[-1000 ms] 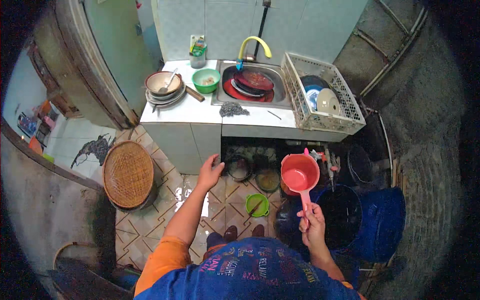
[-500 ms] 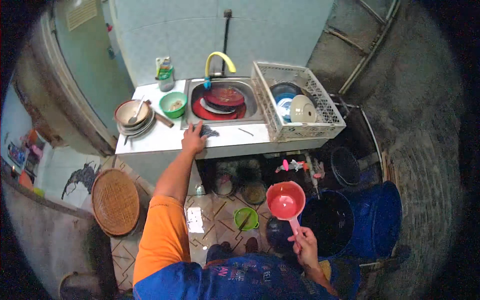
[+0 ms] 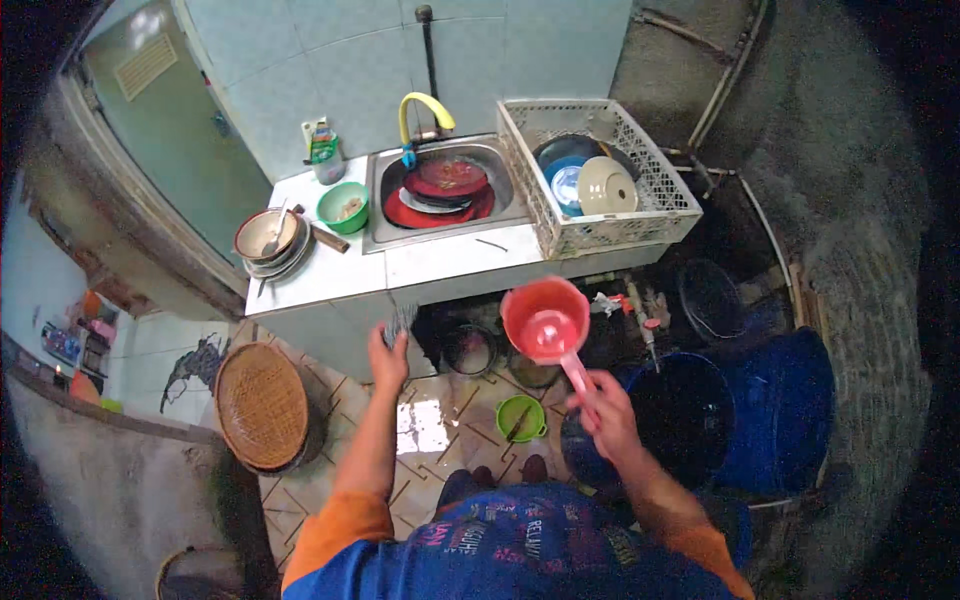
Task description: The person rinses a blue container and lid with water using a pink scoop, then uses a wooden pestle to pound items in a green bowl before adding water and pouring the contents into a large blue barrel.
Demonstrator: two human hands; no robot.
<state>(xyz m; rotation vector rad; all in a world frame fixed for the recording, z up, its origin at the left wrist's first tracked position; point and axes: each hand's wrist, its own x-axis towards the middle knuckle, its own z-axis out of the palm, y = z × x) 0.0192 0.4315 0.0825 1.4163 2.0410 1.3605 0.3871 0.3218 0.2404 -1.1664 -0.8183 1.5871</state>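
Note:
My right hand (image 3: 608, 412) is closed round the handle of a red plastic water dipper (image 3: 545, 318), held in front of the counter with its bowl facing up. My left hand (image 3: 388, 358) hangs just before the counter's front edge, pinching a dark grey, mesh-like scrubbing pad (image 3: 402, 320). Beyond the hands is a steel sink (image 3: 385, 228) with red plates and bowls (image 3: 447, 180) stacked in it. A yellow curved faucet (image 3: 428, 100) arches over them. Left of the sink are a green bowl (image 3: 342, 208) and several stacked dishes (image 3: 268, 235) with a spoon on top.
A white plastic crate (image 3: 620, 235) with plates stands at the counter's right. Blue water barrels (image 3: 780, 410) are at lower right. A green basin (image 3: 521, 418) sits on the floor, and a round woven tray (image 3: 262, 405) is at left. Pipes run under the counter.
My left hand has lifted the grey scrubbing pad off the counter and drawn it back toward me. The dipper in my right hand has risen and moved slightly left, nearer the counter.

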